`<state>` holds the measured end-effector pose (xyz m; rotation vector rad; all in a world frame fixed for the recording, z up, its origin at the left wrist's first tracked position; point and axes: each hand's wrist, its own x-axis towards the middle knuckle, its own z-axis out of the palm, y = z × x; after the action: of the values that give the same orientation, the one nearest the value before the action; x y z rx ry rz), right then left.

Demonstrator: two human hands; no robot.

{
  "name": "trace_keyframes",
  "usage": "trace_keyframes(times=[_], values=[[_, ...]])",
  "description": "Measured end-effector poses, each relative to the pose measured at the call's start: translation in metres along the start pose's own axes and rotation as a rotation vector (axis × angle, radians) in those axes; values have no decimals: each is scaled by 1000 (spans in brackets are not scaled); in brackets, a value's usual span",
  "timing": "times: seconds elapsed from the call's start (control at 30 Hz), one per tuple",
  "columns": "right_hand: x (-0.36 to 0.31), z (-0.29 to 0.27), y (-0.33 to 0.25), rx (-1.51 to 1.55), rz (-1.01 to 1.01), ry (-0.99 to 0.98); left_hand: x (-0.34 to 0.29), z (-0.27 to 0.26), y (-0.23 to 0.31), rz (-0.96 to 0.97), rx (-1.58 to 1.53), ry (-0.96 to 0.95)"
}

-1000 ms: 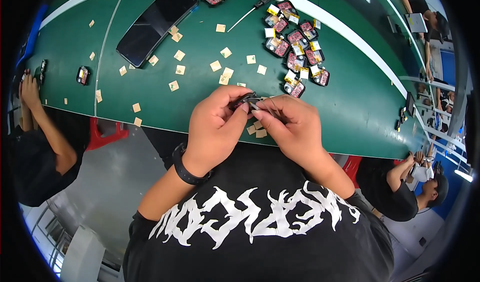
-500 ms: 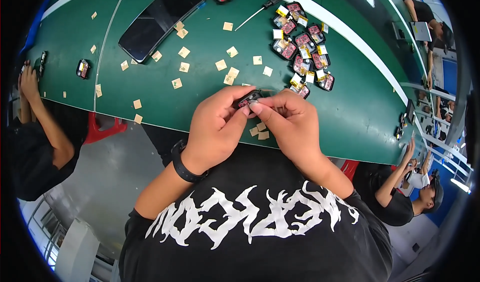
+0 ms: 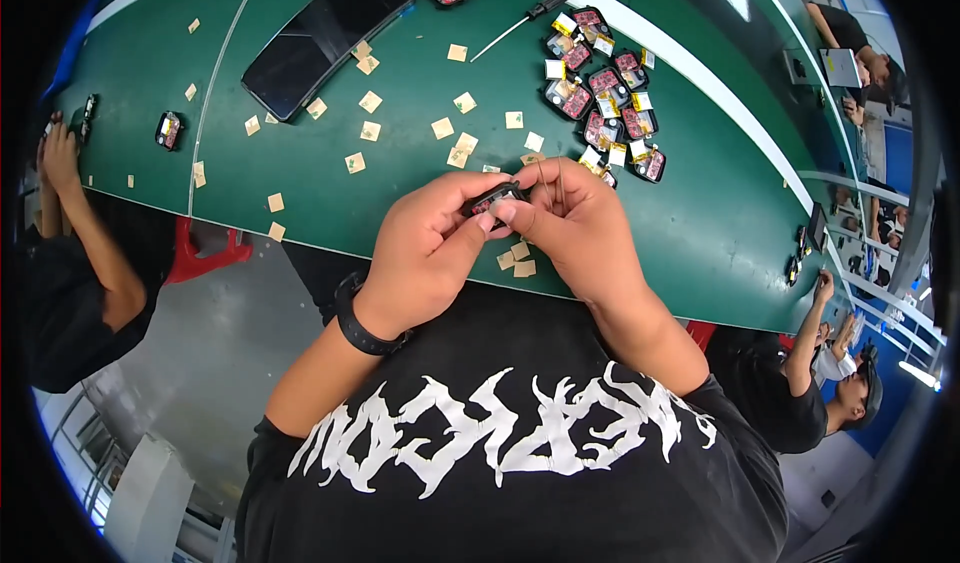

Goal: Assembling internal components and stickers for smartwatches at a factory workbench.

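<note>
Long and green, a worktop [image 3: 720,248] crosses the view, bowed by the lens and edged in white along its far side. Close to its near edge, the left grip [image 3: 425,228] is closed around a small open black case [image 3: 486,203] with a reddish board inside, apparently cradling it so that its open side faces up and stays steady. Opposite, the right grip [image 3: 578,231] has thumb and forefinger drawn together at the case's right end; whether they pinch a part there is hidden. Two thin metal prongs [image 3: 561,178] rise between its fingers, probably tweezers tucked away to free the fingertips for direct contact.

Both wrists angle inward, thumbs almost meeting over the case, and the forearms spread back toward the body, a dark wristband [image 3: 365,335] on the left.

Just below the hands lie a few loose beige squares [image 3: 523,267]; more are scattered ahead, seemingly left within easy reach. Beyond, to the right, similar open cases [image 3: 606,83] with white-and-yellow packs sit bunched, perhaps to keep one batch together. A screwdriver [image 3: 546,5] rests beside them, and a large dark phone [image 3: 328,38] lies farther left.
</note>
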<state>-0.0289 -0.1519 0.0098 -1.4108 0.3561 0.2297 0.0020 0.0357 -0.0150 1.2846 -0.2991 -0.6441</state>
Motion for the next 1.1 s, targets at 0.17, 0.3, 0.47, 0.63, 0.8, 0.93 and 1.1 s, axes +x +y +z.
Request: trace_keyframes(times=[0.17,0.3,0.47,0.63,0.8,0.93,1.1], values=[[-5,2,-19,105,158,42,1,10,7,4,-263,71],[-17,0,-24,162,235,0,-4,13,15,9,-220,77],[-25,2,-31,137,242,-54,-12,11,18,-93,-60,47],[-31,3,-32,107,246,-123,-22,7,34,-93,-80,34],[-33,6,-39,94,270,-187,-26,4,42,-119,-33,45],[-34,10,-44,80,262,-199,-28,2,49,-157,-50,38],[-37,12,-51,81,257,-193,-31,-5,60,-149,-180,-48]])
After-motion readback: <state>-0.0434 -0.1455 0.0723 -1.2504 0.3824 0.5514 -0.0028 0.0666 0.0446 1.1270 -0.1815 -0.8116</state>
